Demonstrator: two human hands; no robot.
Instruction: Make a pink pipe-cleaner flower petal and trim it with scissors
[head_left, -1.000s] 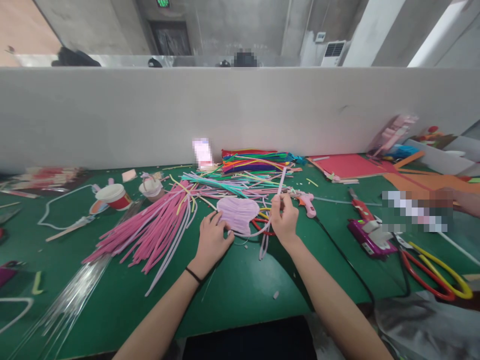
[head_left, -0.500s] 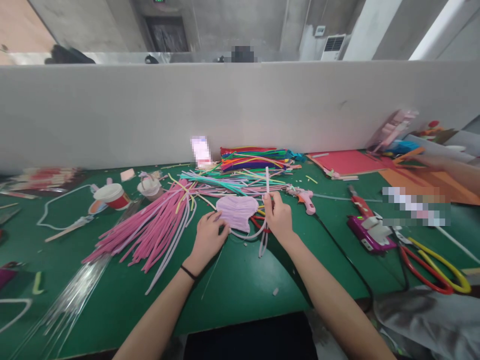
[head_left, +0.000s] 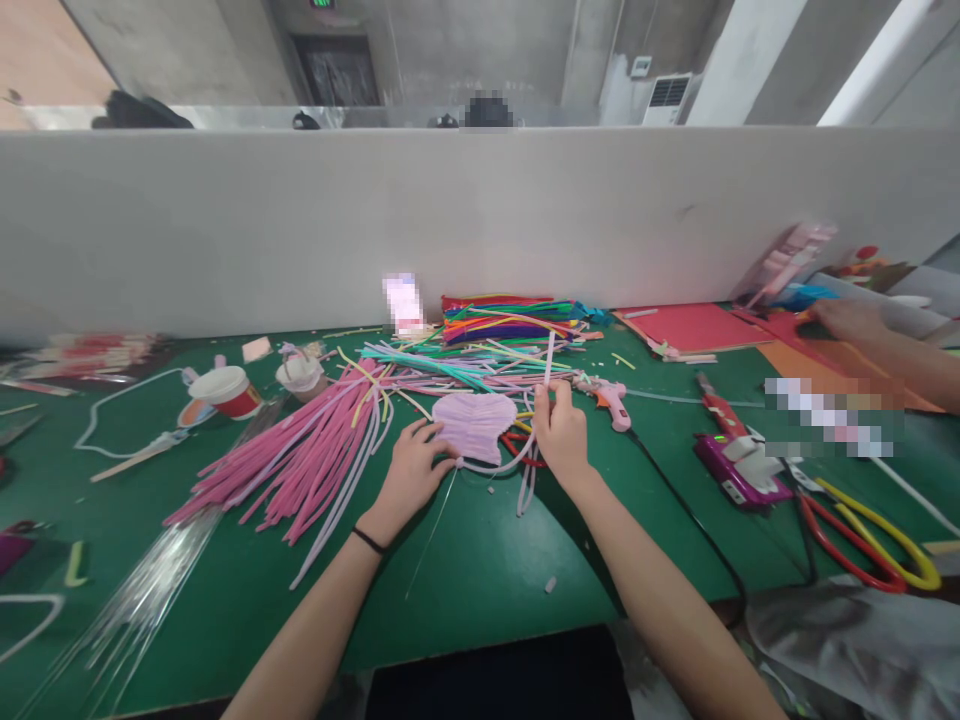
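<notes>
A flat lilac shape made of pipe cleaners (head_left: 474,425) lies between my hands on the green table. My left hand (head_left: 414,470) grips its lower left edge, thumb and fingers closed there. From that edge a lilac pipe cleaner (head_left: 504,468) curves under the shape towards my right hand (head_left: 562,435). My right hand pinches this strip, and its end stands up above the fingers. Partly hidden behind the shape and strip are scissors with red and yellow handles (head_left: 517,445). A thin clear strand (head_left: 433,530) trails down from beside my left fingertips.
Pink pipe cleaners (head_left: 300,450) fan out at left, near a paper cup (head_left: 225,390). Multicoloured bundles (head_left: 510,320) lie behind. A pink glue gun (head_left: 615,402), a purple power strip (head_left: 739,475) and large scissors (head_left: 862,540) are at right. A co-worker's hand (head_left: 847,318) touches coloured sheets.
My right hand has moved slightly right with the strip, drawing its curve a little straighter. My left hand stays on the shape. The co-worker's hand has come further into view at right.
</notes>
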